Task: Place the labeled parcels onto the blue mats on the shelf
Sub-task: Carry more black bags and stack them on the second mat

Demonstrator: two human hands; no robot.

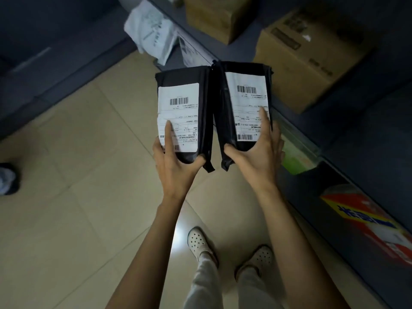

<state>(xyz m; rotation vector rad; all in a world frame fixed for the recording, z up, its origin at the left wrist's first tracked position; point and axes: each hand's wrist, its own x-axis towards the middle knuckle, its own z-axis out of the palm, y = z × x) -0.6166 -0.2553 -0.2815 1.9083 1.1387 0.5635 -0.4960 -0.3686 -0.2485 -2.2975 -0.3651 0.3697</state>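
I hold two black plastic parcels side by side above the tiled floor, each with a white barcode label facing me. My left hand grips the bottom end of the left parcel, one finger lying on its label. My right hand grips the bottom end of the right parcel the same way. The two parcels touch along their inner edges. The dark shelf runs along my right side. No blue mat is visible.
On the shelf stand two cardboard boxes, a green packet and a red, white and blue box. A white bag lies at the shelf's far end. Dark shelving lines the left. Someone's shoe shows at the left edge.
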